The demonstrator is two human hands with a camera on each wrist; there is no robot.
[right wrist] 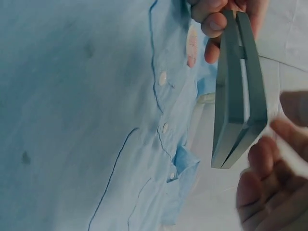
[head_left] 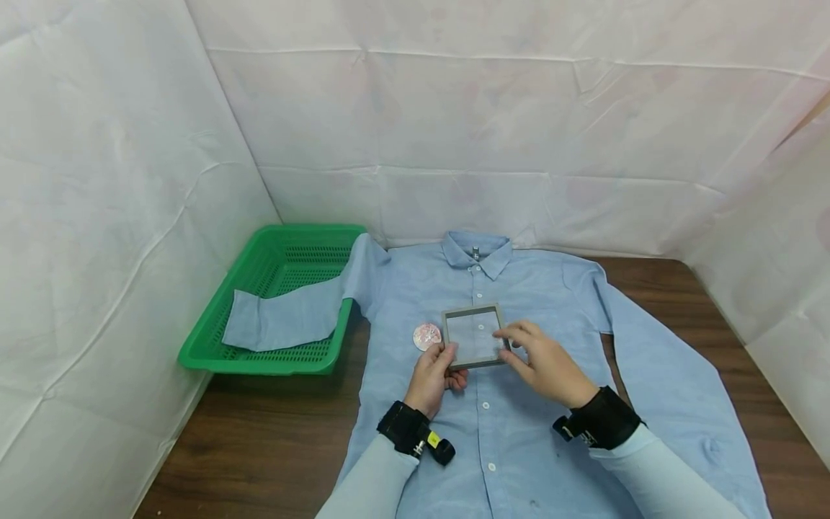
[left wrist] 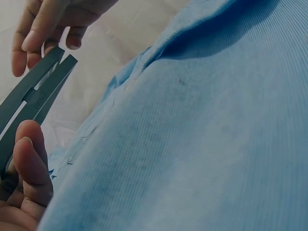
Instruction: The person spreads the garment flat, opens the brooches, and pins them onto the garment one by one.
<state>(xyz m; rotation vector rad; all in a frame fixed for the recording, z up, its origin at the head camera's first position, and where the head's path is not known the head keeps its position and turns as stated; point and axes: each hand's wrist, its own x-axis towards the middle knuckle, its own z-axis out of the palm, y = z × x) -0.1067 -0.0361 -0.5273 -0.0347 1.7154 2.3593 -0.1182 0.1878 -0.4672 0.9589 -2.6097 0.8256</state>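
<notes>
My left hand (head_left: 431,382) pinches the lower left corner of a grey rectangular frame (head_left: 472,310) between thumb and fingers. The frame is held tilted over a light blue button-up shirt (head_left: 415,281), whose buttons show through its opening. Seen edge-on in the right wrist view, the frame (right wrist: 252,77) has two layers with a narrow slit between them. My right hand (head_left: 545,364) is at the frame's right side, its fingers loosely bent and spread. In the right wrist view those fingers (right wrist: 262,156) stand just off the frame's end.
A pink-and-white round disc (head_left: 427,336) lies on the shirt, left of the frame. At the left stands a green plastic basket (head_left: 272,366) with one shirt sleeve (head_left: 292,317) draped into it. Small dark spots mark the shirt front. White cloth walls (head_left: 454,115) surround the brown table (head_left: 259,447).
</notes>
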